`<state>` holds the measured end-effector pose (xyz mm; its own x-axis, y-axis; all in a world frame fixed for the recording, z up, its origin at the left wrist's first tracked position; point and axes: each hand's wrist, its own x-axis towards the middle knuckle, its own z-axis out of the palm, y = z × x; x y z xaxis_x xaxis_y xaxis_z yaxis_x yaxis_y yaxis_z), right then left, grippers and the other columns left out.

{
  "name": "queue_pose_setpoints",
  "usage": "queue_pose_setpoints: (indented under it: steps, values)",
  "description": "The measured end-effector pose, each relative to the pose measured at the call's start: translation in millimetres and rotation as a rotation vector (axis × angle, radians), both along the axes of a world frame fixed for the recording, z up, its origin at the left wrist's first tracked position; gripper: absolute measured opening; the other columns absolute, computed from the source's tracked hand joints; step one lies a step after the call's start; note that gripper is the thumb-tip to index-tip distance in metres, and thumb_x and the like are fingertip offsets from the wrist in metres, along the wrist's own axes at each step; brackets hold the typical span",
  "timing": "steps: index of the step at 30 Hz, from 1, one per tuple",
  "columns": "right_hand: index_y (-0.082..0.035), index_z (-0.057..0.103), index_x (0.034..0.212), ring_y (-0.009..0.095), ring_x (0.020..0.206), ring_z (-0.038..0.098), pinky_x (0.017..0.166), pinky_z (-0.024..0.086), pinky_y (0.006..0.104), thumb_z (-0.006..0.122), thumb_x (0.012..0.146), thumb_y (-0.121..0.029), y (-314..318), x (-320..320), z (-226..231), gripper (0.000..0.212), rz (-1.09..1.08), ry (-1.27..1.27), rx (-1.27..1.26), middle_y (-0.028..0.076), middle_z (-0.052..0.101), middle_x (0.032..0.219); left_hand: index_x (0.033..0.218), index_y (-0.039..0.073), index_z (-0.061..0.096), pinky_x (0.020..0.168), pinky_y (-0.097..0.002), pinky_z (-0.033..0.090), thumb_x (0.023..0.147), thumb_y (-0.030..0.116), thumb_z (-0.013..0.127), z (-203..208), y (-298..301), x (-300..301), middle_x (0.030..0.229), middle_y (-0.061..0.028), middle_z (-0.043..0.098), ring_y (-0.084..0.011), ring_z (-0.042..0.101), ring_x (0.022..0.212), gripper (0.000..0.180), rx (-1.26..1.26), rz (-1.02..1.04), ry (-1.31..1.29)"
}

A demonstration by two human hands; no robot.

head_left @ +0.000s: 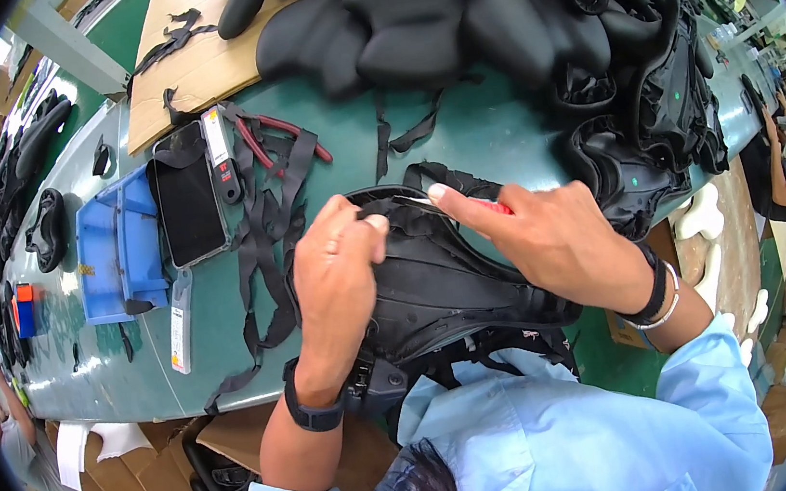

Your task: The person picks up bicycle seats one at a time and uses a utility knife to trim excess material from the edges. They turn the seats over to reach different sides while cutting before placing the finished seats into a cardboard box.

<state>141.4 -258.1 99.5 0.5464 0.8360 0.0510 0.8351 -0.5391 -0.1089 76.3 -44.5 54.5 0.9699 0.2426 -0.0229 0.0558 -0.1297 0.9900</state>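
Observation:
A black bicycle saddle [446,288] lies underside up against my body at the table's near edge. My left hand [334,276] is closed at its far left rim, with fingers and thumb pinching the edge of the black cover. What sits inside that pinch is mostly hidden. In my right hand [571,235] is a utility knife with a red handle [492,206]. My index finger stretches along the knife toward its blade [415,200], which meets the cover edge just right of my left fingers.
Black saddles [426,28] are heaped at the back and right. To the left are a blue bin [121,242], a phone [192,210], red-handled pliers [256,145], black offcut strips [261,231] and a white blade case [183,323]. Cardboard [187,51] lies behind. Other people work at both sides.

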Motion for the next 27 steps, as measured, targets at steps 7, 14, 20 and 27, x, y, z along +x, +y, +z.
queue_pose_setpoints:
  steps: [7,14,20,27]
  values:
    - [-0.012,0.039,0.147,0.027,0.045,0.053,0.039,0.038,0.0409,0.059,0.081,-0.006,-20,-46,1,0.07,-0.149,0.175,-0.021,0.012,0.053,0.063,0.075,0.002,0.05,0.071,-0.0238,0.035,0.089,0.011,0.049,-13,1,2,0.071,-0.0026,0.043,-0.0162,0.05,0.075,0.016,-0.74,0.319,-0.224]
    - [-0.011,0.04,0.146,0.027,0.042,0.051,0.039,0.036,0.0403,0.06,0.083,-0.007,-46,-69,10,0.067,-0.21,0.352,0.009,0.009,0.052,0.057,0.084,0.002,0.058,0.055,-0.0249,0.038,0.093,0.014,0.054,-10,14,-13,0.069,-0.0015,0.048,-0.016,0.055,0.071,0.016,-0.756,0.153,-0.155]
    - [-0.015,0.042,0.146,0.032,0.053,0.057,0.049,0.041,0.0398,0.061,0.087,-0.009,-55,-50,14,0.063,-0.23,0.433,-0.009,0.011,0.064,0.072,0.077,0.006,0.064,0.068,-0.0352,0.039,0.077,0.019,0.071,22,-43,-21,0.074,-0.0071,0.054,-0.0231,0.05,0.072,0.015,0.912,-0.187,-0.156]
    - [-0.017,0.041,0.147,0.03,0.049,0.055,0.046,0.038,0.0397,0.062,0.086,-0.011,-67,-66,17,0.065,-0.221,0.454,-0.007,0.008,0.059,0.065,0.055,0.004,0.053,0.077,-0.0359,0.031,0.07,0.014,0.066,12,-40,-10,0.061,-0.0035,0.045,-0.0212,0.044,0.073,0.022,0.5,-0.146,-0.127]
